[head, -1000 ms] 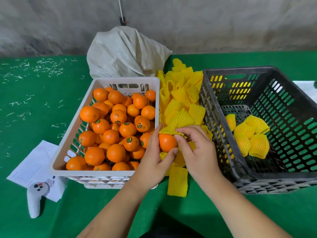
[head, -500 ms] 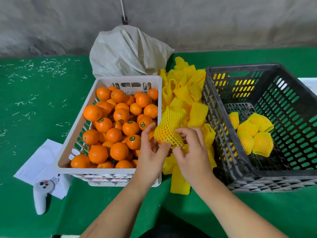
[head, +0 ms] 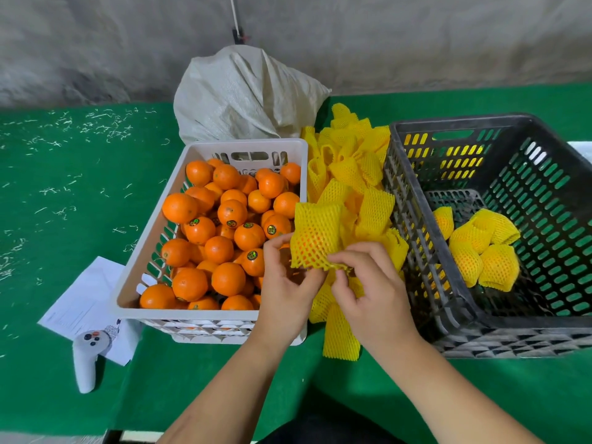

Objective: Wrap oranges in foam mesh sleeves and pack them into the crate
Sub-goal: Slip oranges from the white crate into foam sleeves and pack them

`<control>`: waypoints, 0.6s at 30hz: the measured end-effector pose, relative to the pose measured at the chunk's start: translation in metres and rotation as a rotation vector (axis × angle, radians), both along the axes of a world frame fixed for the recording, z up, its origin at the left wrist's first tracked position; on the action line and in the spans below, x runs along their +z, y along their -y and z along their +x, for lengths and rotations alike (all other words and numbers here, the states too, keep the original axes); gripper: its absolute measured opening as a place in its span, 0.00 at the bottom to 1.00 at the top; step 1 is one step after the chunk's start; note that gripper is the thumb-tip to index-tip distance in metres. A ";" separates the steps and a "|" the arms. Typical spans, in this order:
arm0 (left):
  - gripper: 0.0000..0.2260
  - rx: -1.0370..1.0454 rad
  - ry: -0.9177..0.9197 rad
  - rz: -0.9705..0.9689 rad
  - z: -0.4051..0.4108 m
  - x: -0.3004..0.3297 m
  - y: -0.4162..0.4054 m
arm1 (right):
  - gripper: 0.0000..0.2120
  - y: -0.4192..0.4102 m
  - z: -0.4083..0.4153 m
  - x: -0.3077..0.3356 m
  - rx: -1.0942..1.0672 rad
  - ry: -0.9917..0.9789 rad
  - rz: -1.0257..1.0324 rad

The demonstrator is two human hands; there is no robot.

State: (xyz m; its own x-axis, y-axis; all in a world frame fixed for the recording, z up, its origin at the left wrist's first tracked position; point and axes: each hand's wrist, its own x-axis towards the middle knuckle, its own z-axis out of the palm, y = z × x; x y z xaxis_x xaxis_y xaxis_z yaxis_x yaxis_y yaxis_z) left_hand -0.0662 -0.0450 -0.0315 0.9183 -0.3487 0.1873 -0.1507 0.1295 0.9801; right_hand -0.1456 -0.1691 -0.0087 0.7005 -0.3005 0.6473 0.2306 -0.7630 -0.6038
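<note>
An orange inside a yellow foam mesh sleeve [head: 315, 238] is held up between the two baskets. My left hand [head: 288, 290] pinches the sleeve's lower left edge. My right hand [head: 368, 290] pinches its lower right edge. A white basket [head: 205, 312] on the left is full of several bare oranges [head: 229, 278]. A heap of empty yellow sleeves [head: 352, 174] lies in the middle. The black crate [head: 544, 322] on the right holds several wrapped oranges [head: 480, 251].
A grey woven sack [head: 243, 94] stands behind the white basket. A sheet of paper [head: 83, 299] and a white controller [head: 86, 360] lie on the green table [head: 64, 193] at the front left. White shreds are scattered at the far left.
One second ago the orange was bare under the sleeve's edge. The sleeve has since been pulled down over it, and both hands now hold the sleeve's lower edge.
</note>
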 end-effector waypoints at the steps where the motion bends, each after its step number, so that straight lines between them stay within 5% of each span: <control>1: 0.21 -0.010 -0.006 0.012 -0.001 0.000 -0.001 | 0.14 -0.001 0.001 -0.001 -0.019 -0.028 0.047; 5: 0.22 -0.087 -0.056 0.027 -0.001 0.001 -0.006 | 0.22 0.007 0.006 -0.003 -0.023 -0.155 0.231; 9: 0.35 -0.183 0.028 0.078 0.003 0.004 -0.010 | 0.22 0.011 0.004 -0.010 -0.029 -0.115 0.216; 16: 0.28 -0.032 -0.012 0.012 0.002 0.001 -0.008 | 0.09 -0.001 -0.006 -0.017 -0.005 -0.115 0.126; 18: 0.28 -0.013 0.003 0.030 0.002 0.000 -0.007 | 0.10 -0.008 -0.009 -0.013 0.071 -0.221 0.303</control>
